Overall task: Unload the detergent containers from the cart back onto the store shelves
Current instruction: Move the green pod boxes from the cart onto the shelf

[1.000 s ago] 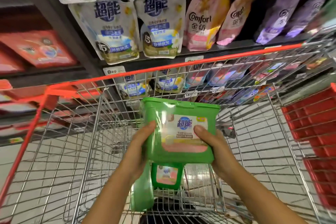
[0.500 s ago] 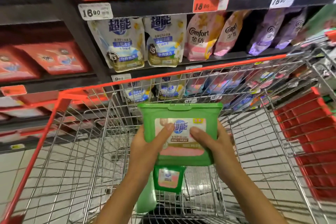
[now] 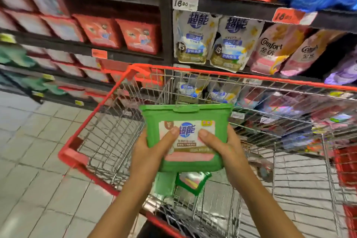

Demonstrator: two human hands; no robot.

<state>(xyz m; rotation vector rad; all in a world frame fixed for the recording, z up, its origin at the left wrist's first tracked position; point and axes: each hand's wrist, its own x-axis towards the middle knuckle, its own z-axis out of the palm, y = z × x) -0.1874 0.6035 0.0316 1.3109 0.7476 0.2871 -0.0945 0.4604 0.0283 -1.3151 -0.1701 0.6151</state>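
Gripping the green detergent box (image 3: 185,118) from both sides, the left hand (image 3: 148,154) and right hand (image 3: 228,150) hold it above the cart (image 3: 212,73), fingers (image 3: 170,138) curled round its edges, thumbs pressed on the label. Below the fingers, another green container (image 3: 193,182) lies in the cart; beyond them stand the shelves (image 3: 241,8).

A detergent box (image 3: 185,115) of smooth green plastic, softly shiny along its moulded lid, carries a glossy printed label (image 3: 190,150) in white and pink. The cart (image 3: 89,121) is bright, polished metal wire with a red plastic rim. The shelves (image 3: 123,52) look dark and matt, their material unclear. On them, refill pouches (image 3: 193,38) of slick plastic film gleam beneath matt paper price tags (image 3: 184,3). The floor (image 3: 38,160) is pale, smooth tile with dull grout lines.
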